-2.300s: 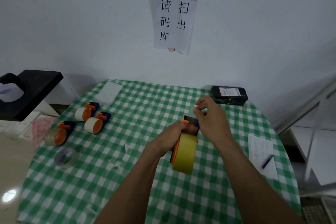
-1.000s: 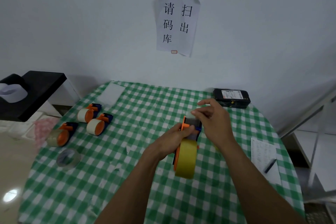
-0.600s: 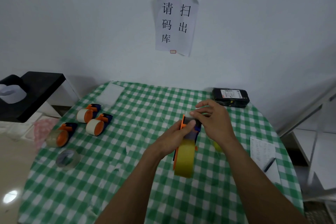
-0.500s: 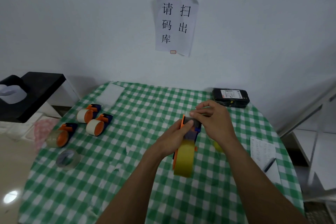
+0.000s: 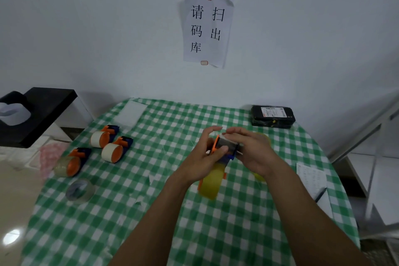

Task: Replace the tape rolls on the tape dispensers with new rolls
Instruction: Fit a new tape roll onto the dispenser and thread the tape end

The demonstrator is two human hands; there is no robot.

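Note:
Above the middle of the table I hold an orange and blue tape dispenser (image 5: 224, 147) with a yellow tape roll (image 5: 210, 183) on it. My left hand (image 5: 205, 157) grips the dispenser's body, thumb across the front plate. My right hand (image 5: 252, 151) is closed on its top right end, fingers over the cutter. A second yellow roll (image 5: 262, 138) shows partly behind my right hand. At the left lie two dispensers with white rolls (image 5: 101, 138) (image 5: 114, 151), one dispenser with a clear roll (image 5: 69, 163), and a loose clear tape roll (image 5: 79, 190).
The round table (image 5: 129, 218) has a green checked cloth. A black handheld device (image 5: 272, 115) lies at the back right, a white sheet (image 5: 131, 112) at the back left, and paper with a pen (image 5: 315, 183) at the right edge. A black shelf (image 5: 36, 112) stands to the left.
My hands have lifted and tilted the dispenser slightly toward the wall. My left thumb slid onto the front plate and my right fingers came down over the top end.

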